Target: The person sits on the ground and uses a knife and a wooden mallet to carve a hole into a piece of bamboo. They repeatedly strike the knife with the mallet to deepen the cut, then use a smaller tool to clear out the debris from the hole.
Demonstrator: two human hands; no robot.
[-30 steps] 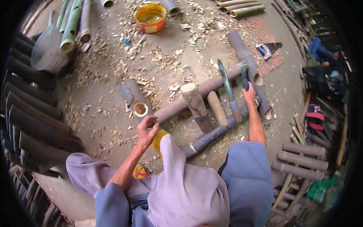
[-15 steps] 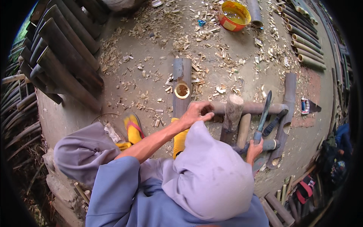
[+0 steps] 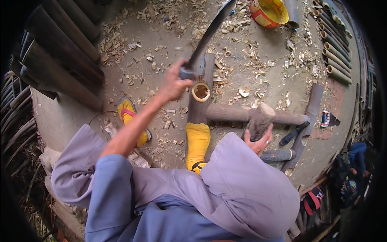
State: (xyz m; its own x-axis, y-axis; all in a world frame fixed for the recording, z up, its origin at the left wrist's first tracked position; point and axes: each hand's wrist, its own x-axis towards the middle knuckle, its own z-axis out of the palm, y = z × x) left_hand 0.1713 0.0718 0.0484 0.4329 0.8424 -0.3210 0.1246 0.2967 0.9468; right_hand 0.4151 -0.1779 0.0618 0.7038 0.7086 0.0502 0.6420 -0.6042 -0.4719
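Bamboo poles (image 3: 60,60) lie stacked dark along the left edge of the concrete floor (image 3: 133,36), and from there we sweep right to our left hand (image 3: 174,84), raised and clenched round the handle of a long machete (image 3: 209,32). Its blade runs up and to the right from our fist, its tip toward the yellow bucket (image 3: 269,11) at the far edge. Just right of the fist stands a short bamboo section (image 3: 200,92), its open cut end facing up at us, its long axis running back toward our yellow boot (image 3: 196,141), which seems to press on its near end. So the piece sits below and right of the grip, and the left hand is plainly the nearer one. Crossing it we see a longer pole (image 3: 229,114) running rightward. Further right, our right hand (image 3: 260,140) is wrapped round a stubby wooden mallet (image 3: 260,121), held upright above the crossed poles. Chips litter the floor all about.
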